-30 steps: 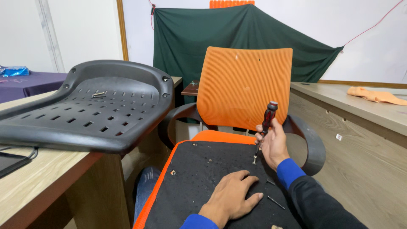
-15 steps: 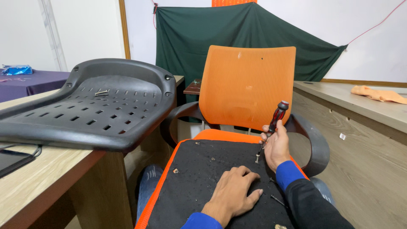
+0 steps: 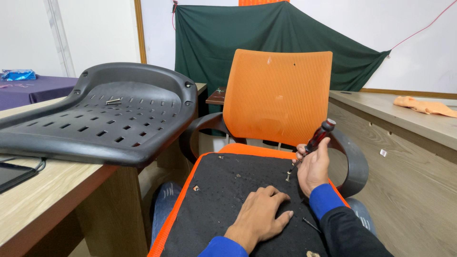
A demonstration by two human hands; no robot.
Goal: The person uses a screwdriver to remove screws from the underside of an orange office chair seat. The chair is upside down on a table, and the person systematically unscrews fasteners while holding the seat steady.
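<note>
White walls and a dark green cloth (image 3: pixel 276 38) hung behind close off the room where I sit over an upturned chair seat. My right fingers (image 3: pixel 304 151) are clenched round a red and black screwdriver (image 3: pixel 318 138), its tip down on a screw (image 3: pixel 288 176) near the far right edge of the black seat underside (image 3: pixel 223 195). A second ago the handle stood close to upright; now it leans further over to the right and sits lower, so I judge the tool is being worked round on that screw while the tip keeps its place. My left hand (image 3: pixel 262 214) lies flat, fingers spread and grasping nothing, pressed on the black panel nearer to me; it has barely shifted, steadying the seat. Just beside my right sleeve a loose dark screw (image 3: pixel 312 225) lies near the panel's right edge. Beyond the hands rise the orange chair back (image 3: pixel 278 93) and a curved black armrest (image 3: pixel 354 162). To my left, on the wooden counter (image 3: pixel 52 190), rests a black slotted plastic shell (image 3: pixel 100 119), reaching to the counter's near right corner.
</note>
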